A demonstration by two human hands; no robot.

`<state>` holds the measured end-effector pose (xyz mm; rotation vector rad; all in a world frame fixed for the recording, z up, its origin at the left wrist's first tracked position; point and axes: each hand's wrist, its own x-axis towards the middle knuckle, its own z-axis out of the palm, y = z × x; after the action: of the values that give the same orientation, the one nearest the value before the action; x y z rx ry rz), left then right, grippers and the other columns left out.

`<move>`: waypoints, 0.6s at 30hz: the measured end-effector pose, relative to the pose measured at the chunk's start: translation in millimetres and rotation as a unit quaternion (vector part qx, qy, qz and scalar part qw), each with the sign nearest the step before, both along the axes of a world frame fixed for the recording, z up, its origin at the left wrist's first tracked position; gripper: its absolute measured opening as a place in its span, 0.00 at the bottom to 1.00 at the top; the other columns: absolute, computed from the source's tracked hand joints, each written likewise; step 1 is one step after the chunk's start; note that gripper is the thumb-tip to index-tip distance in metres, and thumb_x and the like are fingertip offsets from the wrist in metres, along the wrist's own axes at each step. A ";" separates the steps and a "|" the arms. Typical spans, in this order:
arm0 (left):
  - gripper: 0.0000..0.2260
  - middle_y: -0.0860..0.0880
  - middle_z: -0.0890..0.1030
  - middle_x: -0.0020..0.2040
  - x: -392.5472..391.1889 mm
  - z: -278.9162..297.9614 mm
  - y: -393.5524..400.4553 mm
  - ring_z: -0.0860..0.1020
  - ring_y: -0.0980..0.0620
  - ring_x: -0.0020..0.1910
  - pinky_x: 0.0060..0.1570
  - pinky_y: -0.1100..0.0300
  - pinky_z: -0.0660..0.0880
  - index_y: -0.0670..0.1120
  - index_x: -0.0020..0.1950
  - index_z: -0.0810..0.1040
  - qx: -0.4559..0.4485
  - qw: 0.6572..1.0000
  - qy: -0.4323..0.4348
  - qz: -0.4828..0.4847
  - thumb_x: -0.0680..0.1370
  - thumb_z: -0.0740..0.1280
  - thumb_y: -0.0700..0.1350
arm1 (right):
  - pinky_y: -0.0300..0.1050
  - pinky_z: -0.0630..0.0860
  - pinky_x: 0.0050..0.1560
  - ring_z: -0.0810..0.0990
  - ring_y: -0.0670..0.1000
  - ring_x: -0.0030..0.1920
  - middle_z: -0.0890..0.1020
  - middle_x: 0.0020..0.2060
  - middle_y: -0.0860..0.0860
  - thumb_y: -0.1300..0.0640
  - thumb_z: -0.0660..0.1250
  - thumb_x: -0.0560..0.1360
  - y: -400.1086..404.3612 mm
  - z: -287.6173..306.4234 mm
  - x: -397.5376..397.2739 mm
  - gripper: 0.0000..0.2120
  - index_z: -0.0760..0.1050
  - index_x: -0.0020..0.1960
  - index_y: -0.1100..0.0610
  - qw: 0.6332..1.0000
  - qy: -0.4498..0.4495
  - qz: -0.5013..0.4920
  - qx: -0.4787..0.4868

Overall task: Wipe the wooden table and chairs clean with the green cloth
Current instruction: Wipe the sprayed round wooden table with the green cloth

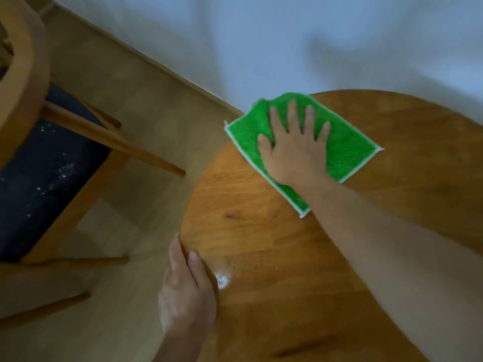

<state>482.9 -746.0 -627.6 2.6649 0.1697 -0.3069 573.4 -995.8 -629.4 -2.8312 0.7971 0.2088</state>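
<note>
Cloth (347,150) 1, hands 2, chair (47,163) 1

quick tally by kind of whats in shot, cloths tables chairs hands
green cloth: 1
wooden table: 1
chair: 1
hands: 2, left hand and right hand
total: 5

A round wooden table (261,231) carries a green cloth (347,150) spread flat near its far edge. A small glossy wet patch (223,279) sits near its left rim. The table stands on a pale wood floor (146,142).
</note>
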 end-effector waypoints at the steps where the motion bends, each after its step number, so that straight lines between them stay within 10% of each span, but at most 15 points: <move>1: 0.25 0.41 0.75 0.67 -0.6 -1.2 1.4 0.75 0.38 0.58 0.55 0.48 0.70 0.52 0.77 0.60 -0.008 1.000 -0.010 0.000 0.81 0.46 0.57 | 0.69 0.38 0.72 0.40 0.62 0.77 0.43 0.79 0.53 0.37 0.42 0.80 30.0 0.0 -4.6 0.31 0.43 0.79 0.46 0.999 -0.002 0.048 0.004; 9: 0.31 0.32 0.78 0.57 -1.4 -2.1 13.7 0.75 0.33 0.57 0.56 0.45 0.68 0.40 0.62 0.77 -0.115 0.991 -0.040 0.062 0.79 0.44 0.59 | 0.66 0.43 0.72 0.51 0.59 0.78 0.55 0.79 0.52 0.41 0.52 0.79 170.9 1.8 -161.3 0.27 0.59 0.76 0.46 0.975 -0.014 0.203 0.085; 18: 0.29 0.42 0.60 0.77 -10.4 0.4 12.4 0.60 0.40 0.74 0.71 0.40 0.55 0.47 0.78 0.55 -0.053 0.998 -0.009 -0.044 0.80 0.47 0.59 | 0.64 0.51 0.72 0.55 0.57 0.77 0.55 0.79 0.48 0.36 0.47 0.80 102.6 2.8 -282.1 0.28 0.53 0.78 0.41 0.997 0.021 0.043 0.052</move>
<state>472.5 -733.6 -627.2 2.5732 0.0299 -0.3119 291.3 -893.2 -626.6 -2.7734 0.6518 0.3143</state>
